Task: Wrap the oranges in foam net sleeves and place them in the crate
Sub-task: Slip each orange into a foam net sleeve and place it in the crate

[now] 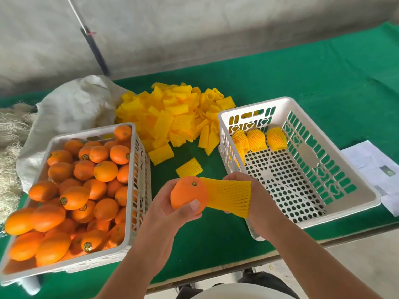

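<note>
Hands [172,203] nearest; sleeve pile [172,117] between crates [302,169].

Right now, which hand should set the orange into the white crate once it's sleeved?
Probably right. The right hand is already beside the crate with the sleeve stretched over it. The left hand grips the orange, farther off.

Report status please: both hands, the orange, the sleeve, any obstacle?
Left hand grips round orange fruit. Right hand inside stretched yellow foam net sleeve, mouth at the orange. White plastic crate holds three wrapped oranges; path unobstructed.
</note>
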